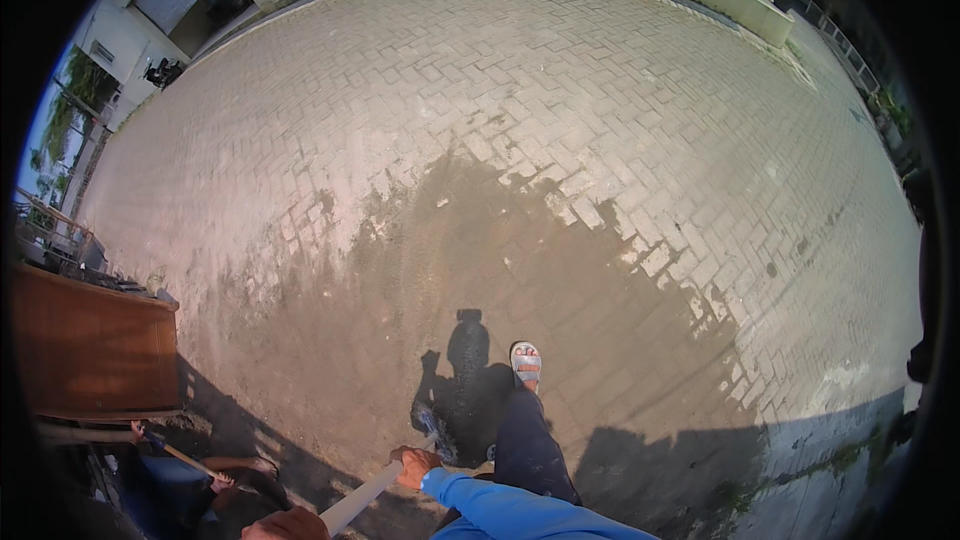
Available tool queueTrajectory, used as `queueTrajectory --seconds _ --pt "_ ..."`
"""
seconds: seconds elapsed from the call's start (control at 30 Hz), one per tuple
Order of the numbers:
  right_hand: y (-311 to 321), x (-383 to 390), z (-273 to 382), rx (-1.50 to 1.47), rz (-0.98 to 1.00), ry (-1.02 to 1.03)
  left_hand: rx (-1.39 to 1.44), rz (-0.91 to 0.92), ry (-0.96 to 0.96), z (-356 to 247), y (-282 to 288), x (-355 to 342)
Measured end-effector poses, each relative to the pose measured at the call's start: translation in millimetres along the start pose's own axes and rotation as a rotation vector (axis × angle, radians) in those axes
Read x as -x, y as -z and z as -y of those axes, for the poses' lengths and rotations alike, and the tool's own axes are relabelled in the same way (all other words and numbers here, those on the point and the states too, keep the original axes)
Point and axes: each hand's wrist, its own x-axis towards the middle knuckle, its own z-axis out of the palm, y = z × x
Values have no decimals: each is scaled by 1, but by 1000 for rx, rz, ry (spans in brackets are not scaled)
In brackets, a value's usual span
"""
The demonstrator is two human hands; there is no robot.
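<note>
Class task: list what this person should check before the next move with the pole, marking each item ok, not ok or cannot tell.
1. Right hand closed around the pole: ok.
2. Left hand gripping too: cannot tell; the lower edge cuts it off.
3. Sandal planted: ok, apparently.
4. Left side free of people: not ok; a co-worker is at lower left.
5. Pavers all bare: not ok; soil covers many.

The head-worn fisheye looks down onto paving (560, 110).
</note>
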Motion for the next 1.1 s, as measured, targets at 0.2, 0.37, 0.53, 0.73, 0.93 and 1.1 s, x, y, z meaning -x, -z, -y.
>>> queueTrajectory --seconds 0.2,0.37,0.53,0.73,0.93,1.1 --pt "131 -43 -22 -29 -498 445 94 115 -73 6 39 24" --pt "187 -117 -62 161 -517 329 -51 -255 131 92 16 35" --pt "47 -67 -73 -26 -159 107 -164 -110 282 79 27 18" --pt "-40 3 -35 -47 98 113 -53 61 323 33 80 16" --pt "19 53 11 149 14 286 114 -41 -65 -23 81 40" --pt "63 -15 -14 128 -587 323 337 370 -116 37 119 98"
